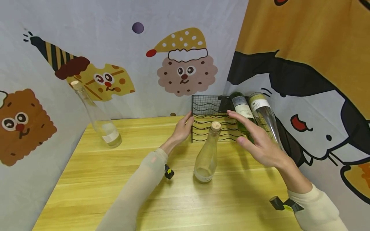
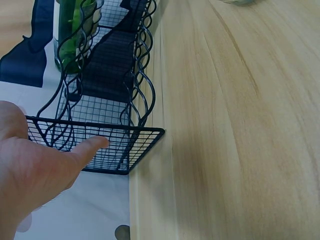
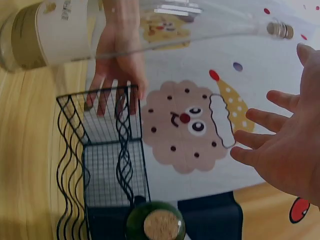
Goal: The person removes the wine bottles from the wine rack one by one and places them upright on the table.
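My left hand (image 1: 182,129) rests straight fingers against the mesh left end of a black wire wine rack (image 1: 192,128); its thumb (image 2: 92,147) lies along the mesh in the left wrist view. My right hand (image 1: 261,146) is held in the air with fingers spread and nothing in it, overlapping a green wine bottle (image 1: 242,109) in the head view. That bottle lies in the rack's right part, its cork (image 3: 162,225) facing the right wrist camera. Between my hands, a clear corked bottle (image 1: 206,160) stands upright on the table in front of the rack.
Right of the green bottle lies another clear bottle (image 1: 264,110) with a white label. A third clear corked bottle (image 1: 111,131) stands at the table's back left. The wooden table (image 1: 95,192) meets a cartoon-printed cloth (image 1: 115,32) behind and on the right.
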`<state>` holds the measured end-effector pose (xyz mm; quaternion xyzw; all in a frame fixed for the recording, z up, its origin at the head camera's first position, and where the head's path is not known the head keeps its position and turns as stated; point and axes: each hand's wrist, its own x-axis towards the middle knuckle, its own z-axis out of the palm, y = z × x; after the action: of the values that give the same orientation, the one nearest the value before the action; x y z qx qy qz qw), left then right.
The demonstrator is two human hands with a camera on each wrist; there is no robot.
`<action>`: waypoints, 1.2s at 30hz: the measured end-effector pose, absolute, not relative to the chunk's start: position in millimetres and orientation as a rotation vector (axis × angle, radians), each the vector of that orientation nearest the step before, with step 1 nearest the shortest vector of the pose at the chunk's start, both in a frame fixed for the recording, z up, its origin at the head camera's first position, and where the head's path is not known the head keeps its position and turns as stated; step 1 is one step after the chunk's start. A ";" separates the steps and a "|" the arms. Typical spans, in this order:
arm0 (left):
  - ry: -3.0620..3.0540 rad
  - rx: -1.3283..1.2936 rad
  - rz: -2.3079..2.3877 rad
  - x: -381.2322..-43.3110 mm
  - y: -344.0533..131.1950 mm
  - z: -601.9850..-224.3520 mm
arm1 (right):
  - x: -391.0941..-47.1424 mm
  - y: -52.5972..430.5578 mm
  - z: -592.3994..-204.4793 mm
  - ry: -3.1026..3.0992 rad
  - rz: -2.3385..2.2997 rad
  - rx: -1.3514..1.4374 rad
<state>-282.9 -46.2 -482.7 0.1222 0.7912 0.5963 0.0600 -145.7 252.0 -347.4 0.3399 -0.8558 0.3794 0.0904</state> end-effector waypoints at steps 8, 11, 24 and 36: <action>2.395 0.372 1.797 -282.1 -45.7 -482.0 | -154.3 275.5 -348.2 -2.562 1.051 0.883; 2.399 0.370 1.790 -281.7 -45.7 -481.4 | -157.9 286.0 -349.4 -2.591 0.997 0.806; 2.398 0.377 1.794 -282.7 -46.5 -483.9 | -185.5 342.8 -365.6 -2.694 0.973 0.527; 2.396 0.376 1.797 -282.3 -47.0 -481.3 | -210.5 396.5 -386.3 -2.818 0.982 0.229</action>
<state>-282.3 -47.0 -481.3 0.1244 0.7923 0.5942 0.0614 -210.5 396.5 -386.3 0.0763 -0.9389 0.3272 0.0744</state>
